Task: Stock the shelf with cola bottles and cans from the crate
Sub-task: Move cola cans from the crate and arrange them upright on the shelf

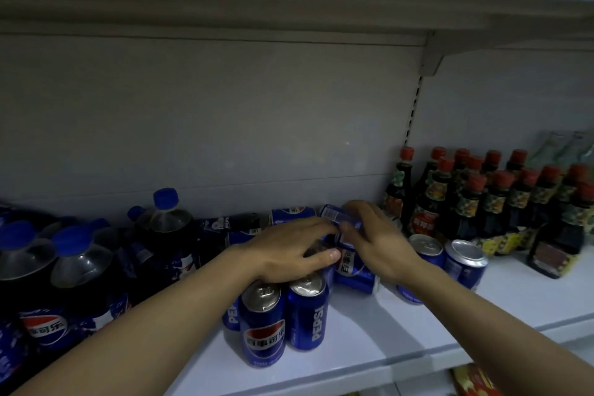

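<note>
The step in hand looks like placing cans on the shelf (369, 331), with the cola stock already well built up and the crate out of view. Taking the front can (262, 321) as landmark and going left to right: far to its left stand the cola bottles (80, 267) with blue caps, packed close. Just behind and above the front can, the left hand (289, 251) lies over a can top, thumb curled at its side, so its grip appears to be clasped on a standing can, steadying it. To the right of that, the right hand (376, 235) has its grip clenched round a tilted can (340, 222), held above a leaning can (352, 270) that is not upright. Next, I judge, the tilted can must be set upright in the gap behind the front can without knocking its neighbours. Further right two loose cans (450, 254) stand near the right forearm, and beyond them sauce bottles (482, 199) with red caps limit the room.
</note>
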